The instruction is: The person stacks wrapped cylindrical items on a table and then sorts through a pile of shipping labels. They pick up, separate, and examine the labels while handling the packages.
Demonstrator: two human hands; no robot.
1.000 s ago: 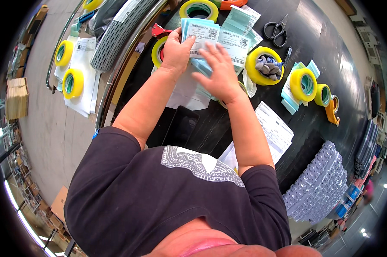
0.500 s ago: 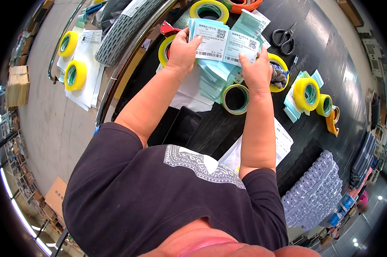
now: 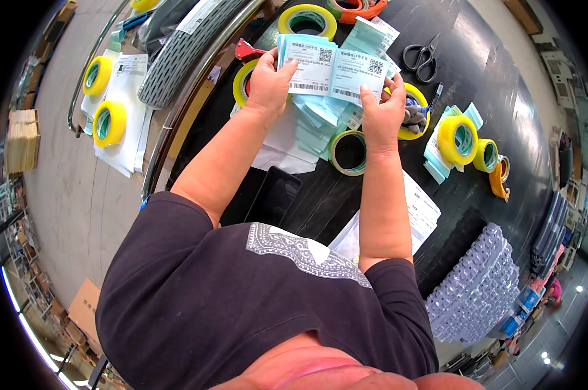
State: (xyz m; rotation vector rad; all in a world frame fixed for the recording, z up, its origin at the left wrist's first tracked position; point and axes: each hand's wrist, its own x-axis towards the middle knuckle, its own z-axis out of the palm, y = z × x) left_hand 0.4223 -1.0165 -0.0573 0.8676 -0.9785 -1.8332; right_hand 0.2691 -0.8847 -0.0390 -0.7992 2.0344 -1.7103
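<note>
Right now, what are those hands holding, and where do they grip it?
Shipping labels: left hand pinches the left edge, right hand the lower right edge.

A black table (image 3: 489, 71) carries scissors (image 3: 422, 56) at one o'clock, yellow tape rolls (image 3: 458, 139) at three, and a dark tablet (image 3: 273, 195) near centre.

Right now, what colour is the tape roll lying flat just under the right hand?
Pale green tape roll with a dark hollow centre, seen best in the head view.

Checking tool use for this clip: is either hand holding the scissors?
No, the scissors lie untouched on the black table, while the left hand and right hand both grip printed label sheets.
</note>
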